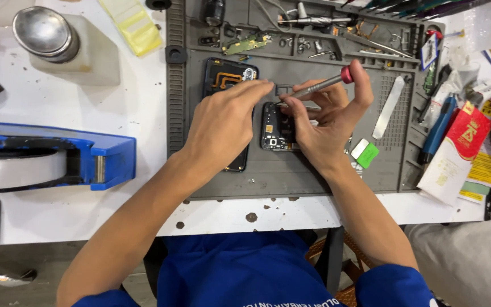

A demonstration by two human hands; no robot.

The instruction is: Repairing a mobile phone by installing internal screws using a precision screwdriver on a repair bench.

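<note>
Two hands at work over one grey repair mat (325, 182), and we list them in turn.

Item one: our right hand (325, 122) pinches a slim metal screwdriver (319, 86) with a red cap. Fingers are pressed together around the shaft, and the index curls over the capped end. The tool's long axis runs from upper right, at the cap, down to lower left, where the tip meets the upper edge of the dark circuit board (277, 133).

Item two: our left hand (223, 125) lies flat across an opened phone body (228, 79), fingers extended rightward, fingertips reaching toward the screwdriver tip. We cannot tell whether they press on anything small there. It grips nothing visible.

Item three: the circuit board sits between the two hands, just below the tip and touching the right hand's lower fingers. The right hand is the nearer.

Sundries on the mat: a white pry tool (389, 107), a green tag (366, 153), loose parts in the upper tray. Off the mat: a blue tape dispenser (52, 162) at left, a metal-capped bottle (63, 42), a red and white tube (456, 153) at right.
</note>
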